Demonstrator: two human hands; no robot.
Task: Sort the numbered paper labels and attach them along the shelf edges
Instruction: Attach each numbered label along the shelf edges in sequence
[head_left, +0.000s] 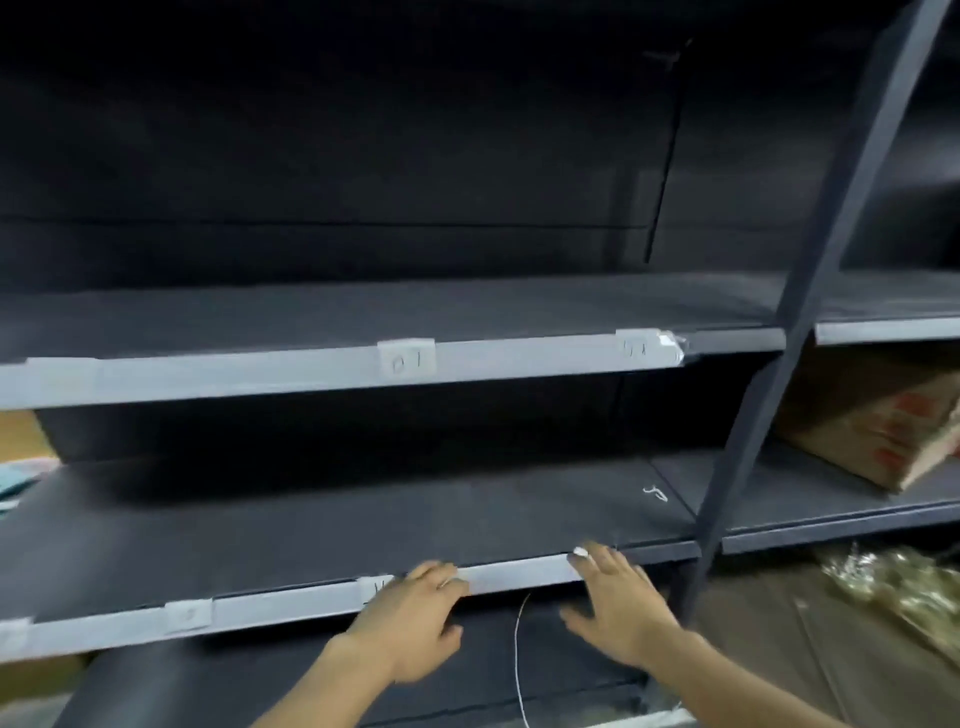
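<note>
Label (375, 588) looks thin and limp: press flat, never pinch; left hand (410, 618) fingers together over it, right hand (618, 608) fingers spread on the strip (514, 569)

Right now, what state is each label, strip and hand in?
Label 01: stuck flat on upper strip.
Upper right label: attached, tape end crumpled.
Lower label: stuck on lower strip, number unreadable.
Left hand: rests on lower strip.
Right hand: fingers spread, touching strip's end.
</note>
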